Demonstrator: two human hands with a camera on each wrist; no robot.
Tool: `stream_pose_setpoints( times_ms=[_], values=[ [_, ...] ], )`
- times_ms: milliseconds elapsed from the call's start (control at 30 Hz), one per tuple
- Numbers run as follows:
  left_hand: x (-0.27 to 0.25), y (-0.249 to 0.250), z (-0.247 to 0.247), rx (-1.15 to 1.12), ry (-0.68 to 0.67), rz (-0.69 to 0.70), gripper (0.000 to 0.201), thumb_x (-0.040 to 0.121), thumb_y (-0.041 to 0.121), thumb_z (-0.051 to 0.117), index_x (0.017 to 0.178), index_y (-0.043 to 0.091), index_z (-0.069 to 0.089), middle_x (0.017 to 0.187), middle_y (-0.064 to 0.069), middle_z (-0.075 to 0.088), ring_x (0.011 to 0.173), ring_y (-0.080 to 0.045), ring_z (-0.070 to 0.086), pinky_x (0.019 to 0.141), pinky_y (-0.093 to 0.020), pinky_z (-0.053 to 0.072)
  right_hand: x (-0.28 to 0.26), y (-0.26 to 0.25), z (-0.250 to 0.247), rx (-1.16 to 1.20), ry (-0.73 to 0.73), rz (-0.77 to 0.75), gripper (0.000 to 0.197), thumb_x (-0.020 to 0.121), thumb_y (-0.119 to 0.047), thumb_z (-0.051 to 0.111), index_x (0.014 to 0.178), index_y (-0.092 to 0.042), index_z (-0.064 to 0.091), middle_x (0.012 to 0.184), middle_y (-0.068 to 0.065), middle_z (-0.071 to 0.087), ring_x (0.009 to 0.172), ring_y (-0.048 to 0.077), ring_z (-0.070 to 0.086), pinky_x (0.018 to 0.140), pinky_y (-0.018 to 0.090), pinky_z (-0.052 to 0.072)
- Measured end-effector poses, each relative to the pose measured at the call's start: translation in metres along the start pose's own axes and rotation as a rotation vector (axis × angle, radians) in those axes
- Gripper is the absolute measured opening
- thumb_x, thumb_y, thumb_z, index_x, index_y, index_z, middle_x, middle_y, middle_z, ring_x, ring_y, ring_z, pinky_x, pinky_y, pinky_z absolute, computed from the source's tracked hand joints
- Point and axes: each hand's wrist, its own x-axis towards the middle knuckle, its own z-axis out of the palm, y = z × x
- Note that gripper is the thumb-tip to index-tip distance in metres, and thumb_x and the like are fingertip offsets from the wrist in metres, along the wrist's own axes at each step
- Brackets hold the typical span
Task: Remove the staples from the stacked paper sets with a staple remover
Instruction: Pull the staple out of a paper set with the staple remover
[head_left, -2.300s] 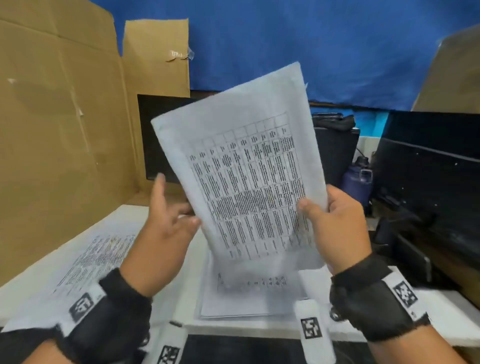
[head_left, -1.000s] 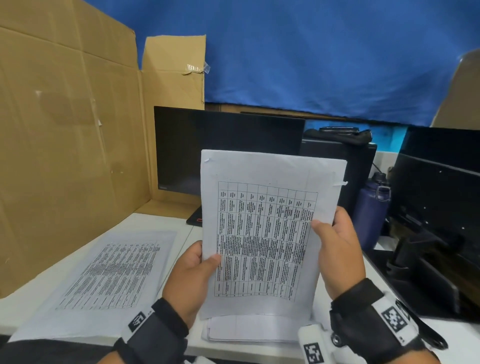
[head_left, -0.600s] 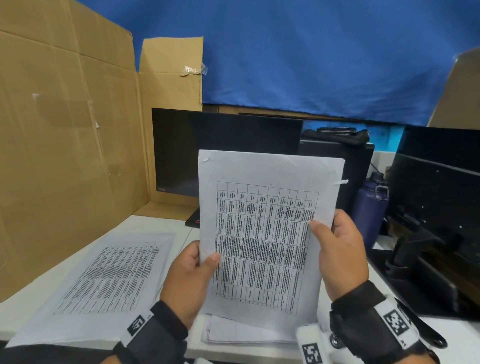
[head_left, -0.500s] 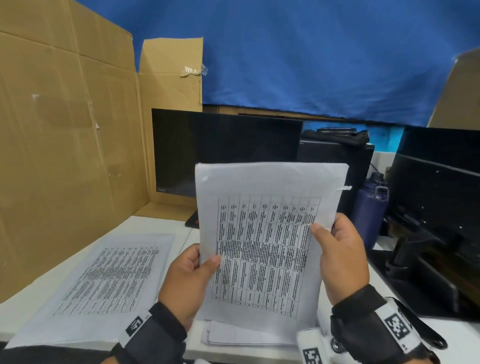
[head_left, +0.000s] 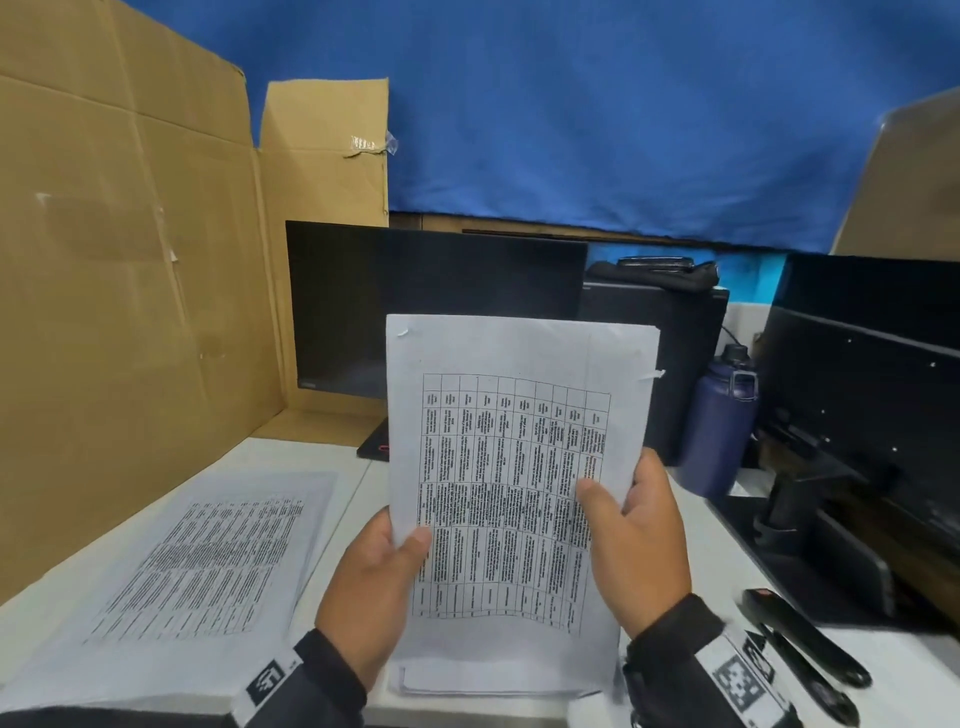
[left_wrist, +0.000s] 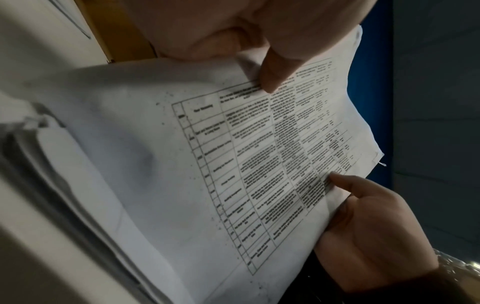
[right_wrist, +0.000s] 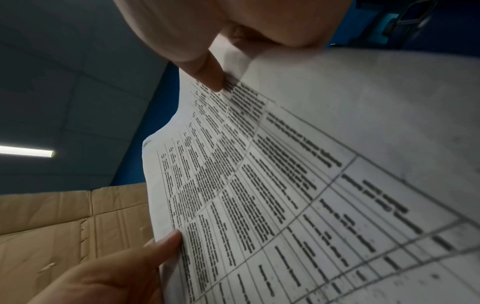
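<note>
The held paper set (head_left: 511, 467) stands upright above the near edge of the tabletop (head_left: 358, 483), pinched at its left edge by the left hand (head_left: 371, 587) and at its right edge by the right hand (head_left: 639, 551). Directly under the paper set a stack of paper sets (head_left: 493, 683) lies on the tabletop. Left of the paper set a loose printed sheet (head_left: 192, 577) lies flat. Behind the paper set stands a monitor (head_left: 436, 301); left of the monitor rises a cardboard wall (head_left: 130, 286). Right of the paper set stands a water bottle (head_left: 719, 421), and farther right a second monitor (head_left: 872, 364). Near the right wrist, right of the paper set, lies the staple remover (head_left: 802, 644).
</note>
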Motion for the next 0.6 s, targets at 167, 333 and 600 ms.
stream_pose_setpoints(
  times_ms=[167,333,600],
  values=[
    [-0.0020,-0.0055,-0.0014,0.046,0.004,-0.013,0.020,0.104,0.021,0.057,0.116,0.032,0.068,0.112,0.018,0.078,0.114,-0.009,0.070,0.107,-0.042,0.050,-0.0026,0.0069,-0.0009,0.028,-0.019,0.042,0.025,0.094,-0.003,0.061,0.102,-0.026,0.060,0.097,-0.027,0.071,0.091,-0.006,0.067,0.070,0.008,0.049],
    [-0.0069,-0.0059,0.0018,0.032,-0.014,-0.079,0.016,0.103,0.022,0.059,0.112,0.028,0.072,0.105,0.012,0.080,0.106,-0.015,0.073,0.103,-0.048,0.054,-0.0042,0.0099,-0.0025,0.049,-0.018,0.087,0.031,0.094,0.000,0.060,0.107,-0.028,0.062,0.101,-0.015,0.074,0.090,-0.005,0.069,0.069,0.008,0.050],
    [-0.0087,-0.0064,0.0036,0.150,0.051,-0.042,0.020,0.099,0.041,0.060,0.098,0.027,0.074,0.093,0.004,0.079,0.096,-0.021,0.073,0.093,-0.054,0.059,-0.0017,0.0092,-0.0036,0.061,-0.028,0.085,0.031,0.093,0.000,0.061,0.105,-0.029,0.062,0.100,-0.017,0.074,0.091,-0.006,0.069,0.070,0.010,0.052]
  ],
)
